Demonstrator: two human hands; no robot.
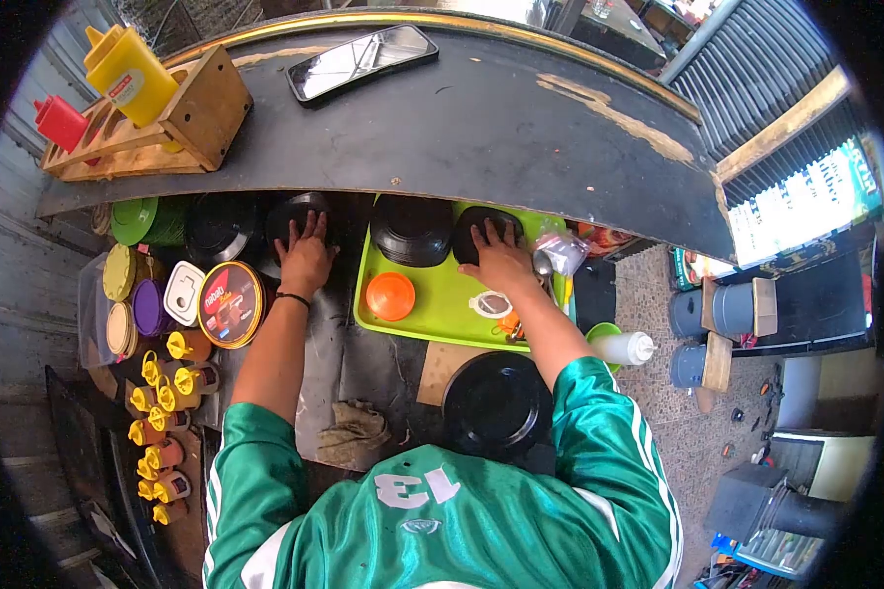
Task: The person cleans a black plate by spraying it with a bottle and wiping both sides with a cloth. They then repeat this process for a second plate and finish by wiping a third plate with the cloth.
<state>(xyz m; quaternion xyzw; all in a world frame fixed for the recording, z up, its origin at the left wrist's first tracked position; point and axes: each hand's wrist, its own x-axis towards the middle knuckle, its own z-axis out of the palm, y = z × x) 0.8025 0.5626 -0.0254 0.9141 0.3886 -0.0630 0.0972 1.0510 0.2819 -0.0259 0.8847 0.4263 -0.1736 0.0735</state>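
My left hand (305, 253) lies with spread fingers on the near side of a dark, round stack of dishes (293, 209) under the shelf edge. My right hand (502, 257) rests, fingers apart, on a second black stack of dishes (471, 234) on a lime-green tray (422, 312). Between the hands stands another black dish stack (411, 232), also on the tray. An orange round lid or bowl (391, 295) sits nearer to me. Beside my right wrist are a small white-rimmed strainer-like piece (489, 304) and a spoon (542, 262).
A raised black shelf (501, 108) spans the front, bearing a phone (363, 64) and a wooden rack (206, 113) with sauce bottles. Yellow-topped containers (172, 388) and a round tub (232, 304) stand left. Close to me lie a black plate (498, 401) and a cloth (354, 432).
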